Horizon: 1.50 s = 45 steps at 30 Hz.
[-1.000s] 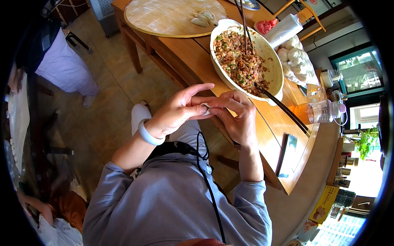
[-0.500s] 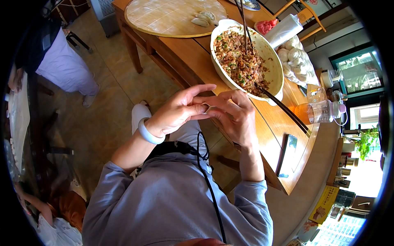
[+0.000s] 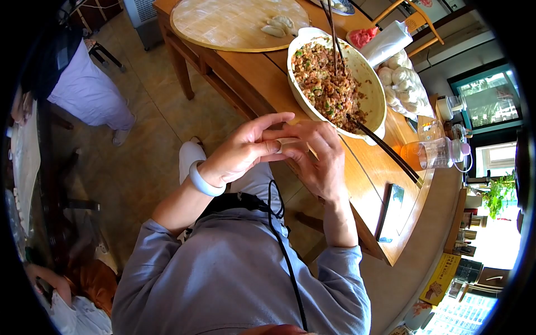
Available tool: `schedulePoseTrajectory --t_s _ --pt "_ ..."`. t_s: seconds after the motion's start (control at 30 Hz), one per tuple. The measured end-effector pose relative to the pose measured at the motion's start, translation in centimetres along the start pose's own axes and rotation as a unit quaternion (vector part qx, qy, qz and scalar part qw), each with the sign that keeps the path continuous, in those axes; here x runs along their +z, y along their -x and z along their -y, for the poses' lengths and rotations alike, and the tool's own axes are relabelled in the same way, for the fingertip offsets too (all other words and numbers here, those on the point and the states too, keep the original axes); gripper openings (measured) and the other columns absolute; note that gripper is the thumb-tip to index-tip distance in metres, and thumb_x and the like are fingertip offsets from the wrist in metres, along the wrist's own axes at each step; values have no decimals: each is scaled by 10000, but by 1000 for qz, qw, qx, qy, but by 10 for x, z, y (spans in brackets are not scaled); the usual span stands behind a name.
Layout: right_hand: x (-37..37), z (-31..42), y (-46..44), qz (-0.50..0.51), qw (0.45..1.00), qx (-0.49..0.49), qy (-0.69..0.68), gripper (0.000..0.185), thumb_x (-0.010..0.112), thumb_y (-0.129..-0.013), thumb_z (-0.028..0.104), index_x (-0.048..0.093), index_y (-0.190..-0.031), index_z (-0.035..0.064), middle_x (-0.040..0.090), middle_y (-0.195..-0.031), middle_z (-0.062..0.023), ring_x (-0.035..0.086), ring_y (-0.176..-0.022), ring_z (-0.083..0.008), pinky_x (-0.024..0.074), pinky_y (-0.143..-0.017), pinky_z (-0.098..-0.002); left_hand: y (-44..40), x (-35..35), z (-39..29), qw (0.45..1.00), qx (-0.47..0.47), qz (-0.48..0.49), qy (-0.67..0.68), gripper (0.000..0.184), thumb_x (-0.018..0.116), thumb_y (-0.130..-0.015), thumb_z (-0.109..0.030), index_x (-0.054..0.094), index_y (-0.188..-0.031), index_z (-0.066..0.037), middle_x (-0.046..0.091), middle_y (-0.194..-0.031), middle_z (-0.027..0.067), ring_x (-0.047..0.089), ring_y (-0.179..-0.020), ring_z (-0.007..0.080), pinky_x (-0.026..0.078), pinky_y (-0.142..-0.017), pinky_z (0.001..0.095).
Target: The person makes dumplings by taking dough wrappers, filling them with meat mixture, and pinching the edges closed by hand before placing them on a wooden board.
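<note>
My left hand point(image 3: 248, 142), with a pale bangle on its wrist, is closed on a small dumpling point(image 3: 286, 143). Only a little of its pale dough shows between the fingers. The thumb and fingers of my right hand point(image 3: 321, 153) pinch the same dumpling from the other side. Both hands are in front of my body, by the table edge. Just beyond them is a large white bowl point(image 3: 378, 106) of minced filling point(image 3: 329, 78). One pair of chopsticks point(image 3: 333, 33) stands in the filling, and another pair point(image 3: 391, 153) leans over the rim towards me.
A round floured board point(image 3: 223, 25) holds several finished dumplings point(image 3: 278, 25) at the table's far end. Right of the bowl are a plastic roll point(image 3: 386, 43), a bag of white bulbs point(image 3: 403, 84), a bottle of amber liquid point(image 3: 427, 153) and a phone point(image 3: 391, 212). Other people are at the left.
My right fingers have shifted slightly at the dumpling, and a bit more pale dough shows between my hands. My left hand has barely moved.
</note>
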State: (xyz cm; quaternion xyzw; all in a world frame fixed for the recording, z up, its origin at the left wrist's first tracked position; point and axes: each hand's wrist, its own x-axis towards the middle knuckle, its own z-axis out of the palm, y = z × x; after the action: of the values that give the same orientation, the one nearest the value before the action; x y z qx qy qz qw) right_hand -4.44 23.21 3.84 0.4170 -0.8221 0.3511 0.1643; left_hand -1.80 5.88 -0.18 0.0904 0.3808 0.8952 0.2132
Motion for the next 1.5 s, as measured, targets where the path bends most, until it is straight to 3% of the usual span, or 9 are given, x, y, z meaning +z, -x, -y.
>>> schedulePoseTrajectory --t_s 0.13,0.33,0.53,0.67,0.9,1.07,1.17,1.2,1.5 --pt "-7 -3 -1 -6 997 70 -36 265 676 -709 55 592 -959 34 569 -1059 -126 556 -906 -304 448 -785 -369 -2 5 -7 999 32 18 6 590 484 -886 -48 183 -1393 -65 406 -1316 156 487 -1137 193 419 -970 340" --pt "2 -11 12 -29 921 175 -347 143 580 -847 56 557 -976 -2 586 -1024 -125 576 -893 -173 480 -753 -302 -4 12 -16 996 65 34 -46 634 506 -891 -117 135 -1403 -69 302 -1385 153 444 -1186 215 411 -980 359" --pt "-5 -10 4 -135 855 202 -458 114 529 -889 71 522 -975 -3 615 -928 -89 580 -852 -128 481 -739 -268 -8 21 -31 990 78 77 -84 651 556 -879 -183 179 -1386 -24 310 -1367 192 416 -1201 241 450 -917 345" --pt "-17 -9 0 -163 802 238 -523 122 529 -889 80 523 -992 14 613 -925 -80 577 -844 -129 476 -732 -254 -27 30 -23 927 202 32 -315 794 665 -793 -313 218 -1368 3 351 -1337 214 498 -1112 260 456 -886 333" --pt "-24 -2 -1 -164 752 234 -594 118 523 -888 67 526 -998 26 604 -947 -65 583 -838 -136 476 -748 -269 -44 52 -26 875 263 19 -406 822 697 -763 -284 226 -1371 4 320 -1378 155 436 -1186 246 407 -938 353" --pt "-28 -13 3 -203 730 251 -602 112 521 -887 64 529 -996 43 600 -930 -49 585 -823 -119 490 -663 -236 -48 44 -18 753 476 -60 -451 420 767 -680 -190 548 -1007 -42 458 -1158 141 473 -1103 259 461 -835 335" --pt "-28 -16 4 -211 718 252 -614 108 521 -887 65 528 -992 41 600 -926 -49 584 -814 -120 489 -663 -239 -40 54 -30 644 498 -78 -576 372 759 -684 -167 564 -981 -54 459 -1135 139 473 -1097 266 456 -824 350" --pt "-29 -13 2 -206 722 252 -611 107 523 -887 68 527 -989 39 599 -925 -50 581 -806 -118 489 -663 -240 -40 58 -31 681 483 -66 -547 327 754 -686 -152 577 -947 -66 445 -1138 136 478 -1086 256 452 -816 359" --pt "-29 -18 5 -208 713 256 -619 100 525 -886 71 528 -982 41 592 -912 -39 575 -793 -112 495 -658 -241 -45 58 -27 658 484 -68 -573 322 743 -697 -140 598 -972 -53 385 -1198 160 506 -1037 252 462 -810 351"
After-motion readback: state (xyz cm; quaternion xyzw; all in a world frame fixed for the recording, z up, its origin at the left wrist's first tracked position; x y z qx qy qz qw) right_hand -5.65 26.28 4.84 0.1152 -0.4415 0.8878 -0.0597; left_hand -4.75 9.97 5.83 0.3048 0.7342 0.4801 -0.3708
